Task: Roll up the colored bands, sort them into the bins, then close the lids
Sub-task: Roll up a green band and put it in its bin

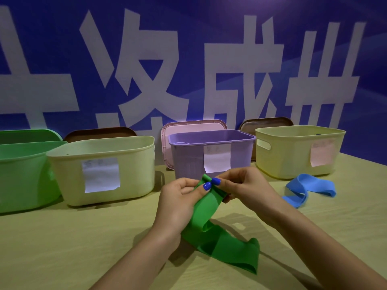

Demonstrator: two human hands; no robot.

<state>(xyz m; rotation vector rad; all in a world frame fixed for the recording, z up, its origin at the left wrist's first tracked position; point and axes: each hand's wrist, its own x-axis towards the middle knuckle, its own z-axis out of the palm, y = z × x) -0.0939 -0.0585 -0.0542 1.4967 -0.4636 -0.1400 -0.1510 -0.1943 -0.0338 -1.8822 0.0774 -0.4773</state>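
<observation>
A green band (211, 231) hangs from both my hands above the table, and its lower loop lies on the tabletop. My left hand (178, 199) and my right hand (240, 183) pinch its top end side by side, thumbs on the near face. A blue band (301, 190) lies loosely looped on the table to the right. Behind stand open bins in a row: a green bin (23, 176), a cream bin (100, 164), a purple bin (194, 160) and a yellow bin (293, 151).
Lids lean against the blue wall behind the bins: a green lid (27, 136), a brown lid (100, 133), a pink lid (192, 125) and another brown lid (266, 122). Paper labels hang on the cream, purple and yellow bins. The wooden table (73, 248) stretches toward me.
</observation>
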